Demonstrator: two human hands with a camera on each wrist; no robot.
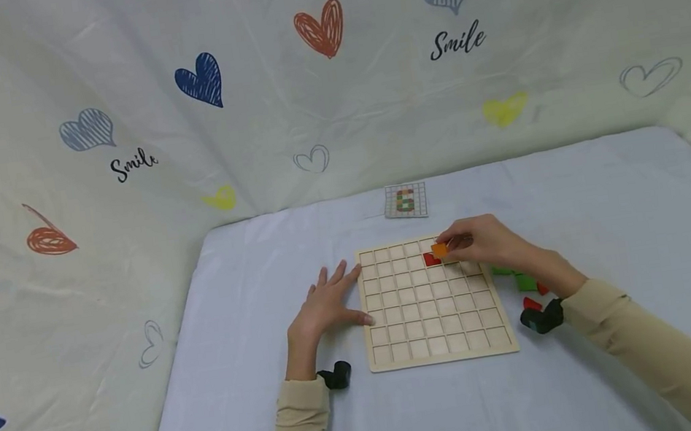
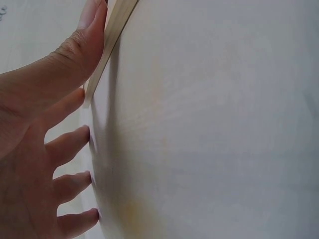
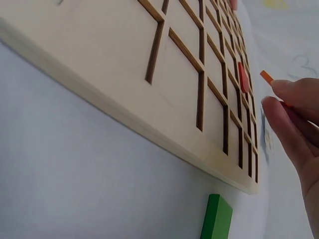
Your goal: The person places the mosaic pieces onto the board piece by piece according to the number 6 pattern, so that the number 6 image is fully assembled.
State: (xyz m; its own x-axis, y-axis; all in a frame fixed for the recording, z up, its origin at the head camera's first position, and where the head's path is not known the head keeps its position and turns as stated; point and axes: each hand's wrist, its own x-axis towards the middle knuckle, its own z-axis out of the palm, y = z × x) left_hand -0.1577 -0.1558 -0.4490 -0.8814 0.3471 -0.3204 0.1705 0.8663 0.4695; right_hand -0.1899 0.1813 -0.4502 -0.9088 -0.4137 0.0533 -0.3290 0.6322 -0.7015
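A wooden grid board (image 1: pixel 437 347) lies on the white cloth. A red tile (image 1: pixel 430 259) sits in one of its squares near the far edge. Between thumb and fingers, my right hand (image 1: pixel 491 239) pinches an orange tile (image 1: pixel 439 250) just above the board beside that red piece. The right wrist view shows the orange tile (image 3: pixel 266 76) edge-on, apart from the grid. My left hand (image 1: pixel 323 305) rests at the board's left edge with fingers spread, and its thumb (image 2: pixel 75 55) touches the wooden rim. The palm of the right hand is hidden from above.
Right of the board lie green pieces (image 1: pixel 525 282) and red pieces (image 1: pixel 532 303), partly covered by the right forearm. Behind the board is a small card (image 1: pixel 405 201) printed with a coloured grid pattern. A heart-patterned curtain (image 1: pixel 266 123) hangs at the table's back.
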